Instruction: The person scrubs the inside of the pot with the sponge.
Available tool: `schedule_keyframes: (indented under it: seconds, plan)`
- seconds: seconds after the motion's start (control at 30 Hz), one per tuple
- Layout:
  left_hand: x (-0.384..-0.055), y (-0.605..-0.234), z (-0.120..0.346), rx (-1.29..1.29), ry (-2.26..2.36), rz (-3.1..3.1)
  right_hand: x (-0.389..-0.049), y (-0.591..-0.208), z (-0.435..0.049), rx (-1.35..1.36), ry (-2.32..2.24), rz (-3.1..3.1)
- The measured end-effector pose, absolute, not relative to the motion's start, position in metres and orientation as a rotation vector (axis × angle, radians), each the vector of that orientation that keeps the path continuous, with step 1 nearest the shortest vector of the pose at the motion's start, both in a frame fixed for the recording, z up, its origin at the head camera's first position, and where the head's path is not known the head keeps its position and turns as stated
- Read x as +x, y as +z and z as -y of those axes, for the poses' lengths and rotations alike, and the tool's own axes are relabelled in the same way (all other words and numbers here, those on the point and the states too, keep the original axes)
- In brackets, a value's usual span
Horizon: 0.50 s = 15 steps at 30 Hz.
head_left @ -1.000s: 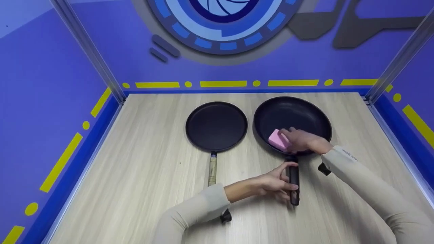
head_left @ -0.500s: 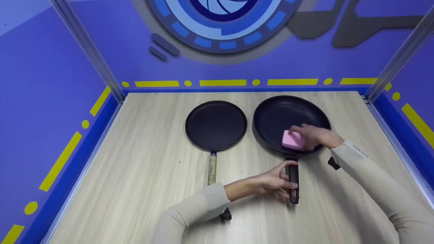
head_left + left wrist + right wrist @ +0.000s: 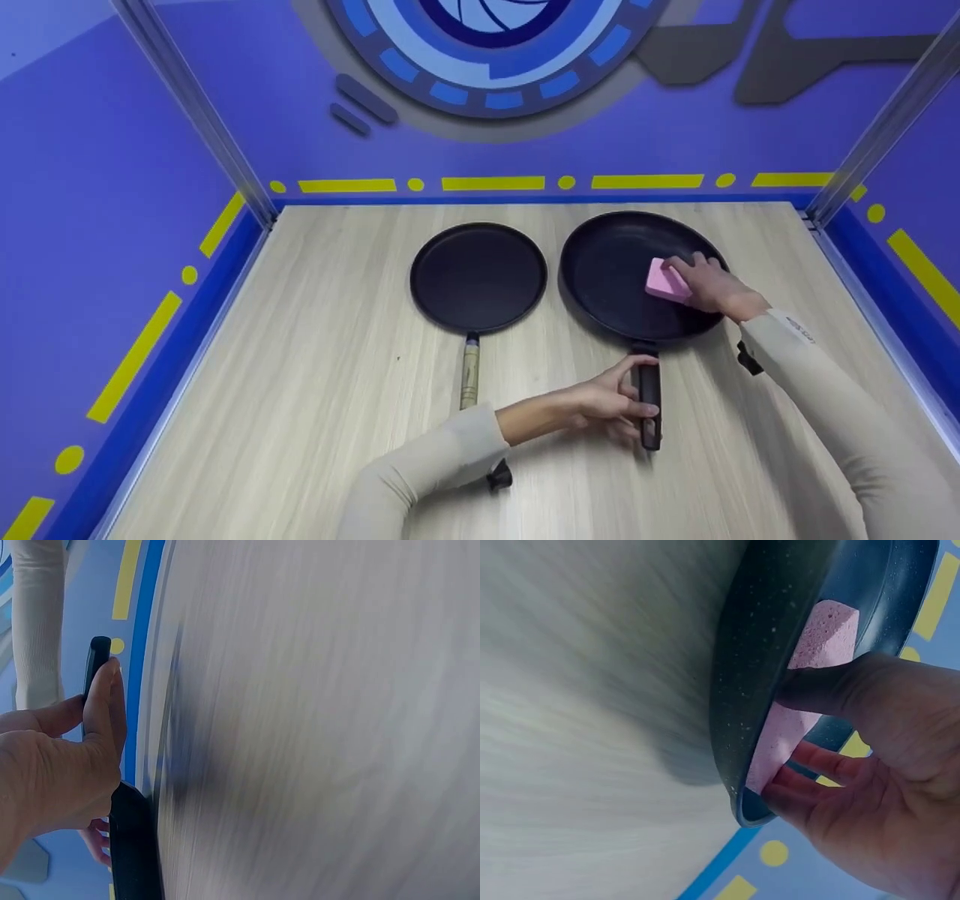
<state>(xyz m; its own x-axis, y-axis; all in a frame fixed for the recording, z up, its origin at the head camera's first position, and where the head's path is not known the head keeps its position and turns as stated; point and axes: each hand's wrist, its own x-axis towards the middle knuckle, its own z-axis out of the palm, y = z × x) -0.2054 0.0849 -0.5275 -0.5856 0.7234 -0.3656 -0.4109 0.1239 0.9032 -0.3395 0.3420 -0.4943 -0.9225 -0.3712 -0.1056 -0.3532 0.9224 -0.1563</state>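
A deep black frying pan [image 3: 607,262] sits at the right of the table, its black handle [image 3: 651,390] pointing toward me. My left hand [image 3: 606,401] grips that handle between thumb and fingers; the left wrist view shows the fingers round the handle [image 3: 98,652] from the side. Inside the pan, at its right half, my right hand [image 3: 709,285] holds a pink sponge [image 3: 666,280]. In the right wrist view the thumb and fingers pinch the porous sponge [image 3: 821,637] against the pan's inside, next to the near wall [image 3: 750,667].
Left of the frying pan lies a flat black pan [image 3: 478,277] with a wood-patterned handle [image 3: 470,371], partly hidden by my left sleeve [image 3: 442,454]. The pale wooden table [image 3: 322,322] is bordered by blue walls [image 3: 480,161] at the back and sides.
My right hand has moved the sponge from the pan's near-left side along the near edge to the right, then farther back. My left hand keeps its grip on the handle.
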Motion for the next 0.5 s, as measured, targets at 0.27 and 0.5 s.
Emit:
schedule_keyframes:
  seconds: [0.27,0.5]
  plan:
    - [-0.203,-0.529,-0.084,0.315,1.614,-1.51,-0.343,-0.496,-0.342,-0.503,-0.277,-2.97]
    - [-0.204,-0.527,-0.087,0.289,1.639,-1.508,-0.346,-0.477,-0.342,-0.392,-0.384,-2.992]
